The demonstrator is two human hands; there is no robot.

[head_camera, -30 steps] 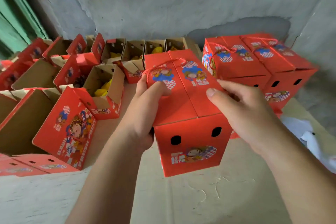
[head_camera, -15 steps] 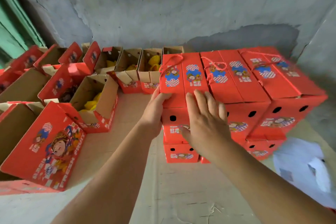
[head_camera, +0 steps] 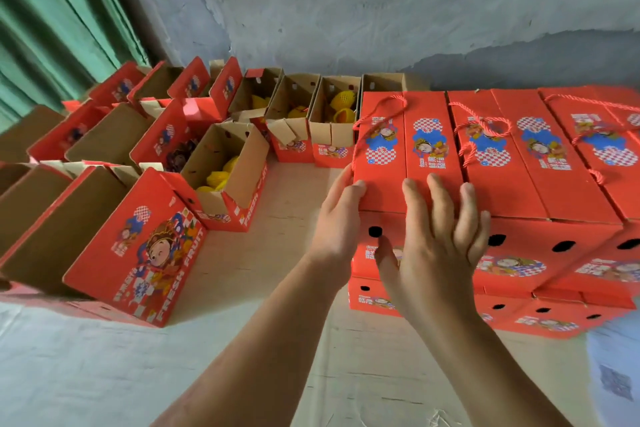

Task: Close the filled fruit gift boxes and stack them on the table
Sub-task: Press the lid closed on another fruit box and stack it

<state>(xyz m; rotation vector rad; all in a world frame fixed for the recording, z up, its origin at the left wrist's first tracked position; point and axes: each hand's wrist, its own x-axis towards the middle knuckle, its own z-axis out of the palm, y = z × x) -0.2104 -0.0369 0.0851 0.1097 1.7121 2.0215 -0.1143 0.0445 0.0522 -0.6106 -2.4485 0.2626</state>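
Note:
A closed red gift box (head_camera: 405,149) with a red rope handle sits at the left end of the upper row of a stack of closed red boxes (head_camera: 540,163). My left hand (head_camera: 337,218) touches its left near corner with straight fingers. My right hand (head_camera: 436,239) lies flat against its near end, fingers spread over the top edge. Lower boxes (head_camera: 540,314) of the stack stand on the table beneath.
Several open boxes (head_camera: 225,180) holding yellow-netted fruit stand in rows at the left and along the back wall. One open box's printed red flap (head_camera: 138,250) leans toward me at the near left. Pale table top (head_camera: 242,340) stretches in front. A white sheet (head_camera: 616,371) lies at the right.
The box I carried in both hands a second ago now rests on the stack's left end. My fingers have straightened, and both hands now only press against it.

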